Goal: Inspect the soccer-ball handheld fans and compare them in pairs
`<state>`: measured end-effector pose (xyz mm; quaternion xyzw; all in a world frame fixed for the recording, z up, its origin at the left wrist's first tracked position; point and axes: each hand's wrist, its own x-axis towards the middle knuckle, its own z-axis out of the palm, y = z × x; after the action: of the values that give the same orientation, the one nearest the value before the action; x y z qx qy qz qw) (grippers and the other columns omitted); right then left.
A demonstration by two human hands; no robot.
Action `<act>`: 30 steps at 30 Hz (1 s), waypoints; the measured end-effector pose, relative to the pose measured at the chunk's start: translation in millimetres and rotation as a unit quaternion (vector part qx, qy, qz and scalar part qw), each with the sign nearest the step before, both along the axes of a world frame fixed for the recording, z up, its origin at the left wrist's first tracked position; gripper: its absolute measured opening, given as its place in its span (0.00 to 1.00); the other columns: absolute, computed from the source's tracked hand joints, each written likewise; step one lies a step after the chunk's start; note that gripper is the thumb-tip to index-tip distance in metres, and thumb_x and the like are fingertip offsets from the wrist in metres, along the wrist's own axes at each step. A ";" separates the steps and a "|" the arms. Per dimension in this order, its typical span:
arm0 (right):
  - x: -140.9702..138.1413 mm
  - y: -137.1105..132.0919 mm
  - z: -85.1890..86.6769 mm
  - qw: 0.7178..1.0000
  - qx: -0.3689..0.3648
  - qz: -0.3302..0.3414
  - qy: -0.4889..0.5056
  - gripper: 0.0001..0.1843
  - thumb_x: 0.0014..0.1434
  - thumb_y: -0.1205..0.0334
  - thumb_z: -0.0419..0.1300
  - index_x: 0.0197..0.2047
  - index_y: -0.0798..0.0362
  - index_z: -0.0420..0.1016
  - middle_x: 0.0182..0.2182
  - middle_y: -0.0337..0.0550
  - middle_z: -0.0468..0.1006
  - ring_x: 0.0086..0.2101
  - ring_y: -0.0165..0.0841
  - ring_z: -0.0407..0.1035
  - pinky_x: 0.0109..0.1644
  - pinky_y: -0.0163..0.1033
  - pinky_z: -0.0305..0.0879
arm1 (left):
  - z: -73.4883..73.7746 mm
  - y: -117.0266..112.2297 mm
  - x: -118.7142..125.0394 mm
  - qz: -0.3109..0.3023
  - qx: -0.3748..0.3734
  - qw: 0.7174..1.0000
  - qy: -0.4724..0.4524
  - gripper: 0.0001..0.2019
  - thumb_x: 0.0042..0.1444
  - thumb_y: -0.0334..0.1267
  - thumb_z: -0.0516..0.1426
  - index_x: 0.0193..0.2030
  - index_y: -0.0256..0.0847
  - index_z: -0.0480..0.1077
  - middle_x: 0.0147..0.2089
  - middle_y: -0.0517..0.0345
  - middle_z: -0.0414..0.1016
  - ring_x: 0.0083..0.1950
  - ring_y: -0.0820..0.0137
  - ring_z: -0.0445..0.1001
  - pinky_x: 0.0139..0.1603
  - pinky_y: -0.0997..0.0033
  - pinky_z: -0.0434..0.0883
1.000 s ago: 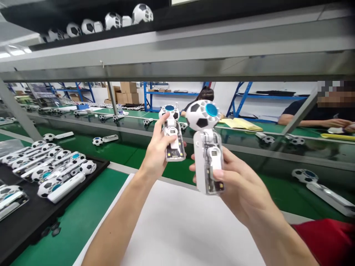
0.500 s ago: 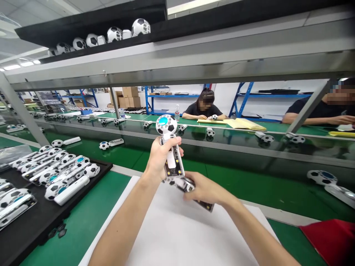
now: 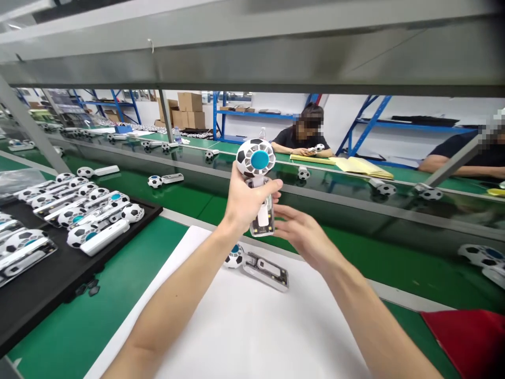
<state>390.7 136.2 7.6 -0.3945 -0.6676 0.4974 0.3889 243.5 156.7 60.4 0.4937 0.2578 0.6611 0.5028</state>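
Note:
My left hand (image 3: 250, 197) is closed around a handheld fan (image 3: 256, 157) with a soccer-ball head, holding it upright above the white sheet. Its blue centre disc faces me, and the clear handle below shows a circuit board with a white strip. Beside the bottom of that handle is my right hand (image 3: 302, 234), its fingers stretched out and holding nothing; whether the fingertips touch the handle I cannot tell. A second soccer-ball fan (image 3: 267, 271) lies on the white sheet (image 3: 252, 326) beneath my hands, its head partly hidden by my left forearm.
A black tray (image 3: 114, 250) of several similar fans lies on the left. Beyond the sheet runs a green conveyor belt (image 3: 213, 210) carrying spaced-out fans. Red cloth (image 3: 465, 337) lies at right. A metal shelf beam (image 3: 252, 58) crosses overhead. Two people sit across the belt.
My right hand has let go of the second fan, now lying on the sheet, and has opened beside the held fan. In my left hand, that fan's blue disc has turned more towards me.

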 end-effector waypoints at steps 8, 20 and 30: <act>-19.7 -21.0 8.1 0.993 0.076 -0.010 0.087 0.21 0.62 0.52 0.65 0.52 0.55 0.71 0.49 0.50 0.77 0.51 0.40 0.72 0.54 0.43 0.71 | -1.6 -6.3 8.5 0.017 0.024 1.000 -0.006 0.22 0.45 0.33 0.68 0.39 0.44 0.59 0.26 0.67 0.70 0.22 0.73 0.70 0.24 0.72 0.70; -21.9 -28.7 16.6 0.992 0.084 -0.087 0.017 0.20 0.57 0.52 0.66 0.47 0.57 0.72 0.44 0.49 0.79 0.46 0.43 0.75 0.49 0.45 0.72 | -4.1 -14.1 18.6 0.069 -0.013 0.997 -0.036 0.19 0.46 0.32 0.66 0.39 0.44 0.61 0.28 0.67 0.69 0.23 0.76 0.69 0.26 0.74 0.69; -39.3 -87.2 -4.5 0.816 0.053 0.159 -0.554 0.49 0.36 0.43 0.76 0.59 0.54 0.69 0.46 0.60 0.78 0.45 0.58 0.74 0.44 0.52 0.71 | 9.3 17.3 -22.2 0.074 -0.108 0.991 -0.024 0.19 0.46 0.31 0.67 0.39 0.41 0.61 0.25 0.65 0.70 0.22 0.73 0.71 0.23 0.72 0.70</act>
<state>351.4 49.0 3.1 -0.4710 -0.8487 0.2136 -0.1109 221.3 174.0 69.8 0.3998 0.3512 0.6765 0.5091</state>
